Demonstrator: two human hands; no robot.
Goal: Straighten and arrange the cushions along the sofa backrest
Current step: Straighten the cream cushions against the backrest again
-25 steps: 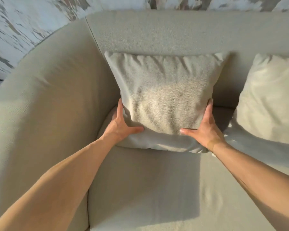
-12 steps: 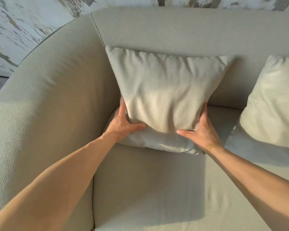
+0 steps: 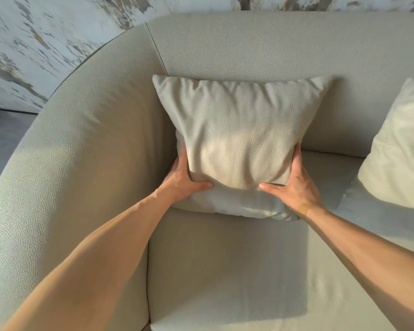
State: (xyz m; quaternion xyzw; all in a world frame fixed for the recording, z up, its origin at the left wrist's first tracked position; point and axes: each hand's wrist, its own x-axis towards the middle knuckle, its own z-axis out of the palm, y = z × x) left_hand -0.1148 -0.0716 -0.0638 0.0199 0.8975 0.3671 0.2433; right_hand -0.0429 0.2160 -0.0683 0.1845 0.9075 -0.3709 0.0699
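Both hands were on it, and the squeeze had tightened: over the last second the left hand [image 3: 182, 181] and the right hand [image 3: 296, 187] drew closer together on the grey cushion [image 3: 239, 144], pinching its lower half into a narrower waist than it showed a moment earlier. The fingers [image 3: 296, 158] of the right hand ran up the cushion's 3 o'clock side, the thumb lay flat across the front at 5 o'clock, and the left hand mirrored that at 9 and 7 o'clock; each hand was curled only partway, gripping fabric and stuffing, nothing else. The cushion stood upright, its top edge level against the sofa backrest [image 3: 261, 48] at 12 o'clock, its bottom resting on the seat [image 3: 225, 271], tucked close to the curved arm [image 3: 81, 163] at 9 o'clock. The cream cushion [image 3: 399, 149] leaned at 3 o'clock, apart from the grey one. That pinch looked like plumping and squaring, so this first cushion seemed nearly settled; the cream one, tilted, probably remained to be straightened.
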